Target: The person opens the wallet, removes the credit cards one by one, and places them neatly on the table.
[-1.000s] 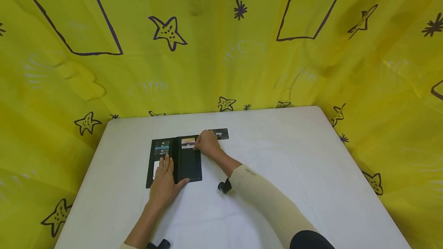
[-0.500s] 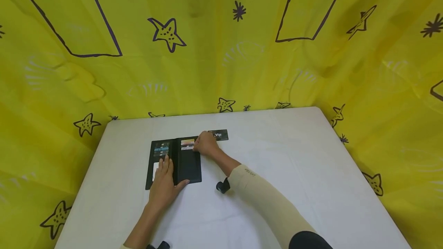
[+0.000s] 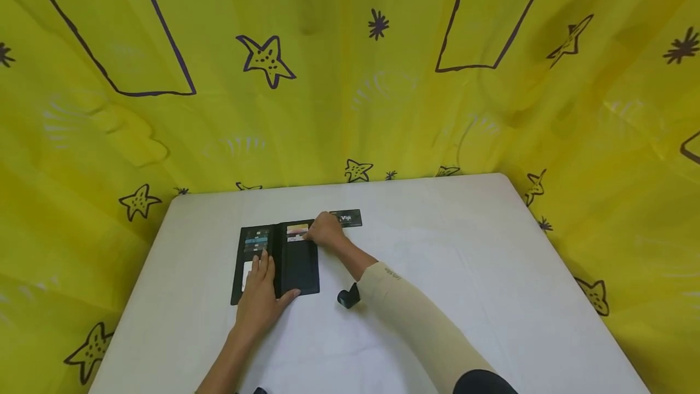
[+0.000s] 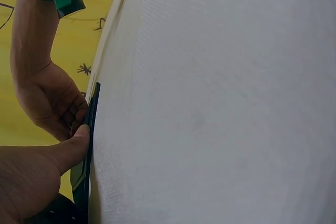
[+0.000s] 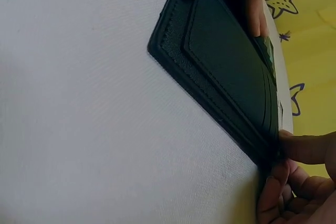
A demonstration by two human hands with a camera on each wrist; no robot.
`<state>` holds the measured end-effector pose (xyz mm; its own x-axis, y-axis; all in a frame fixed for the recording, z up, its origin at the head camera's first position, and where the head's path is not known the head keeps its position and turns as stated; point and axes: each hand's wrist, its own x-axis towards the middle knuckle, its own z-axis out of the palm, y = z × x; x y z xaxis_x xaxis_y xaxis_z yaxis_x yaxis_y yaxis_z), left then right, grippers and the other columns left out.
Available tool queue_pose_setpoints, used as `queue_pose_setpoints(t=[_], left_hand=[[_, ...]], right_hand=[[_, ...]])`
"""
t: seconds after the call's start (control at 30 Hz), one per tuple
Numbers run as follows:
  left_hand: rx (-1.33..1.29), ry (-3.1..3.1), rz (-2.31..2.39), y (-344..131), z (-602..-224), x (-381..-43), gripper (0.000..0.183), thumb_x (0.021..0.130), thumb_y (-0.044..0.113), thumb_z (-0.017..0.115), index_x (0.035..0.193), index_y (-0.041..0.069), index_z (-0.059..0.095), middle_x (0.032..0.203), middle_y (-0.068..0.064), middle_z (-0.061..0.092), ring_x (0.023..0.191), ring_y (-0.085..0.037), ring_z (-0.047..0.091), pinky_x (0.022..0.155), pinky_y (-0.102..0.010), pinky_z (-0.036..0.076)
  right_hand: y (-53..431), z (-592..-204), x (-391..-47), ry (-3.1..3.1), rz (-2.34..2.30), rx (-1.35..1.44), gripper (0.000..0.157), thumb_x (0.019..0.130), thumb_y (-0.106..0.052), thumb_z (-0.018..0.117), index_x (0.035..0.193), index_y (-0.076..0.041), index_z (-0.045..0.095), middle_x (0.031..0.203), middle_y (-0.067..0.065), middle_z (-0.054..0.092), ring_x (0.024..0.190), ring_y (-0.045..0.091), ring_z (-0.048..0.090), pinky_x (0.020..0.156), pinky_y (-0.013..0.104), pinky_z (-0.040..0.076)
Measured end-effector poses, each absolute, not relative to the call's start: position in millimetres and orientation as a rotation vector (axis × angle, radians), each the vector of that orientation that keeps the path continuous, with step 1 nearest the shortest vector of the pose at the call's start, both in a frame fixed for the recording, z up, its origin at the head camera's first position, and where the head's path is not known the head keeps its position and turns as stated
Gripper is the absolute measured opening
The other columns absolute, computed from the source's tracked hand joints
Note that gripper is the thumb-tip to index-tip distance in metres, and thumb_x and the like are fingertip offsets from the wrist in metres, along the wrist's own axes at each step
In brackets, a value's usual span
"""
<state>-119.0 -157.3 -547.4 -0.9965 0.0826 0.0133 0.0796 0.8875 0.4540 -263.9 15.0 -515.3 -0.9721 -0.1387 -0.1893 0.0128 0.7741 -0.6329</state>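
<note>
An open black bifold wallet [image 3: 299,269] lies on the white table. Several cards [image 3: 256,241] show in its upper left slots, with a white card [image 3: 247,275] below them. Yellow, pink and white card edges [image 3: 297,231] stick up in the right panel. My left hand [image 3: 259,297] rests with straight fingers on the left panel, its thumb [image 4: 73,148] on the right panel's near edge. At the upper right corner my right hand [image 3: 327,230] pinches the wallet's edge beside the cards, thumb [image 5: 304,148] on top and fingers curled below. Its fingertips are partly hidden in the head view.
Just beyond the right hand lies a black card marked "Vip" [image 3: 350,218], partly covered by that hand. The white table [image 3: 465,272] stretches out to the right. A yellow curtain [image 3: 328,120] with drawn stars hangs behind the far edge.
The head view has tilted up slightly, so everything sits a little lower. My right wrist has turned slightly, its camera shifting left. Both hands keep their places on the wallet.
</note>
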Motion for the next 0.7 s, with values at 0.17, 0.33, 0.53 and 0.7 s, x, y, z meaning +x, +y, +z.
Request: queue_pose_setpoints(t=[0.17, 0.33, 0.53, 0.7], left_hand=[[0.134, 3.065, 0.729, -157.7, -548.5, -118.7, 0.101, 0.087, 0.039, 0.086, 0.155, -0.016, 0.035, 0.168, -0.030, 0.023, 0.155, -0.051, 0.017, 0.119, -0.065, 0.026], [0.116, 3.049, 0.710, -157.8, -547.6, -118.4, 0.101, 0.088, 0.040, 0.086, 0.156, -0.015, 0.034, 0.168, -0.029, 0.022, 0.155, -0.051, 0.016, 0.119, -0.065, 0.027], [0.110, 3.029, 0.694, -158.1, -547.2, -118.0, 0.101, 0.089, 0.041, 0.085, 0.156, -0.014, 0.033, 0.169, -0.028, 0.020, 0.156, -0.050, 0.015, 0.119, -0.064, 0.027], [0.112, 3.036, 0.695, -157.9, -546.8, -118.1, 0.101, 0.089, 0.040, 0.085, 0.156, -0.014, 0.033, 0.169, -0.028, 0.020, 0.156, -0.049, 0.015, 0.119, -0.064, 0.027]], right_hand=[[13.0, -517.1, -264.7, 2.727, -0.994, -0.047, 0.032, 0.089, -0.021, 0.085, 0.070, -0.002, 0.067, 0.070, 0.003, 0.055, 0.066, 0.019, 0.050, 0.058, 0.029, 0.041], [11.5, -519.2, -266.4, 2.683, -1.068, 0.018, 0.027, 0.095, -0.020, 0.079, 0.085, 0.005, 0.072, 0.078, 0.008, 0.059, 0.067, 0.021, 0.051, 0.057, 0.029, 0.041], [9.2, -521.3, -266.1, 2.708, -1.092, 0.020, 0.030, 0.097, -0.018, 0.075, 0.074, 0.001, 0.069, 0.071, 0.006, 0.057, 0.064, 0.019, 0.050, 0.055, 0.029, 0.041], [5.7, -518.0, -264.2, 2.760, -1.063, 0.032, 0.027, 0.096, -0.016, 0.075, 0.076, 0.000, 0.068, 0.072, 0.006, 0.058, 0.064, 0.020, 0.052, 0.054, 0.030, 0.042]])
